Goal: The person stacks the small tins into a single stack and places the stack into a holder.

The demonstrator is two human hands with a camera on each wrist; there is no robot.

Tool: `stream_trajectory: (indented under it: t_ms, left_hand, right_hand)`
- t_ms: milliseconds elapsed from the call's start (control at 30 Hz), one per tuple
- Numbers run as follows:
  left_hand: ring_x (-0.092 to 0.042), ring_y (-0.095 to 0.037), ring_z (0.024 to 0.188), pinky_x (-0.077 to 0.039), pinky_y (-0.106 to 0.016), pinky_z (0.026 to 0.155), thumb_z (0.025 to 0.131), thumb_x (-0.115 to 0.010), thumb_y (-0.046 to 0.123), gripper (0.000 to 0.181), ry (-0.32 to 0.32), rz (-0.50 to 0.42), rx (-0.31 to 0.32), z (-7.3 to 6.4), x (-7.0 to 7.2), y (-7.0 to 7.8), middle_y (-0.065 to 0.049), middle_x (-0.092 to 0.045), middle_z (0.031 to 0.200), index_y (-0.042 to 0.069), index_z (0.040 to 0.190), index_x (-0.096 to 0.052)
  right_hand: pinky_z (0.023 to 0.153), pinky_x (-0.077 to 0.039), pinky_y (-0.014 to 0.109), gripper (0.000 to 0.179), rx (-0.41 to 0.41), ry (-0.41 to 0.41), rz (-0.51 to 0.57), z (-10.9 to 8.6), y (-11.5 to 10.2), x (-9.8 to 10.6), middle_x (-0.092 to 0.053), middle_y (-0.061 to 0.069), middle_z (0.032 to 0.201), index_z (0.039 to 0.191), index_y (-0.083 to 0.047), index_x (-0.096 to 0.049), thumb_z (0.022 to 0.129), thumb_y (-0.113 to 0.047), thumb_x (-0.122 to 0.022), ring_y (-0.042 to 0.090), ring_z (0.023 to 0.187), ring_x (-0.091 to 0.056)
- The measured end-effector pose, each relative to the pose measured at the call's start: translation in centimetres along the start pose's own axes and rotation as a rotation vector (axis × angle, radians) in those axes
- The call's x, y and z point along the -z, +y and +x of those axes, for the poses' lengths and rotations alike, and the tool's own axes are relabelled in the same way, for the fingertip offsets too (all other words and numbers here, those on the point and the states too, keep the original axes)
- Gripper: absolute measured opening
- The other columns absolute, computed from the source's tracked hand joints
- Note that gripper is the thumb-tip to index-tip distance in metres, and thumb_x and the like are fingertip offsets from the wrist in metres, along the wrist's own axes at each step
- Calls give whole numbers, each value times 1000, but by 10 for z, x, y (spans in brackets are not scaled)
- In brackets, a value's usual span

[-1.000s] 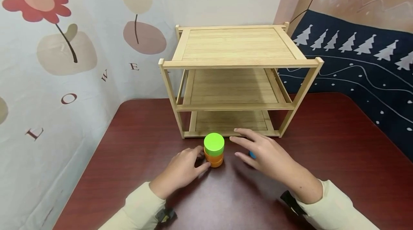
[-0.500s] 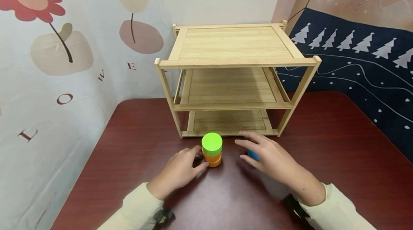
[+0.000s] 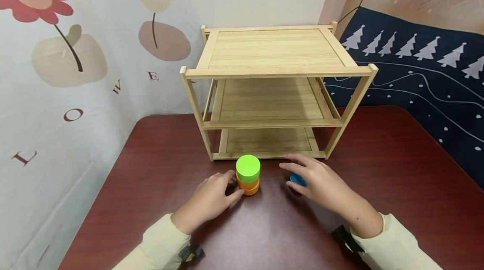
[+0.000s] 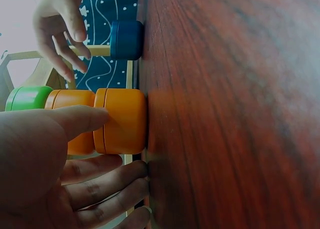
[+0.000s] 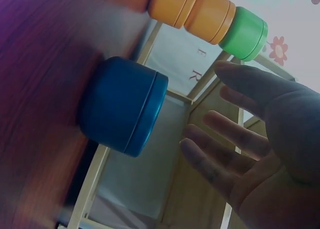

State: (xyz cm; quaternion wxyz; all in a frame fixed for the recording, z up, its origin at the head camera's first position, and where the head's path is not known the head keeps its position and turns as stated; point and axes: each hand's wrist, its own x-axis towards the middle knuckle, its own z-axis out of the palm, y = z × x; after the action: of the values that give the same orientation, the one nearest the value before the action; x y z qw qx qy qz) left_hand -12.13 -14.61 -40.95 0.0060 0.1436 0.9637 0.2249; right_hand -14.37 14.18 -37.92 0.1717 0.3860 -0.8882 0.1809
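Note:
A stack of round lidded jars stands upright on the table: a green jar (image 3: 248,167) on top, with two orange jars (image 3: 248,186) under it. My left hand (image 3: 211,194) is at the stack's left side. In the left wrist view its thumb lies across the lower orange jar (image 4: 125,121), with the other fingers spread beside it near the tabletop. My right hand (image 3: 321,181) hovers, fingers apart, over a blue jar (image 3: 298,178) that it partly covers in the head view. In the right wrist view, space shows between its fingertips and the blue jar (image 5: 122,106).
A three-tier wooden rack (image 3: 276,72) stands close behind the jars on the dark red table (image 3: 159,148). Patterned cloth walls (image 3: 87,135) rise behind and beside the table. Each wrist carries a black strap (image 3: 345,238).
My right hand has moved a little right, away from the stack, and more of the blue jar shows. The left hand stays beside the stack. The head view has shifted slightly.

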Motion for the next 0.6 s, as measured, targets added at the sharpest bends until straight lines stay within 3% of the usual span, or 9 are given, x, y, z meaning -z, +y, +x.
stream_trajectory:
  t_ms: [167, 333, 600]
  left_hand:
    - [-69, -25, 100, -56, -48, 84, 88, -76, 33, 40, 7, 2, -1, 0, 0, 0, -1, -75, 103, 10, 118, -65]
    - [-69, -25, 100, -56, -48, 84, 88, -76, 34, 40, 9, 8, -2, 0, -1, 0, -1, -75, 103, 10, 118, -65]
    - [-69, -24, 100, -56, -48, 83, 88, -76, 34, 39, 16, 1, -8, 0, -1, -1, -1, -74, 103, 10, 118, -65]
  right_hand:
    - [78, -58, 36, 45, -36, -38, 2, 0, 2, -1, -65, 9, 128, 122, -13, -71, 79, -18, -85, 21, 103, -69]
    - [85, -59, 39, 44, -53, -89, 10, -1, 5, 0, -65, 11, 129, 120, -12, -72, 79, -18, -86, 26, 111, -67]
    - [88, -58, 40, 43, -20, -135, 3, -3, 11, -2, -64, 13, 130, 118, -13, -73, 78, -21, -87, 27, 112, -67]
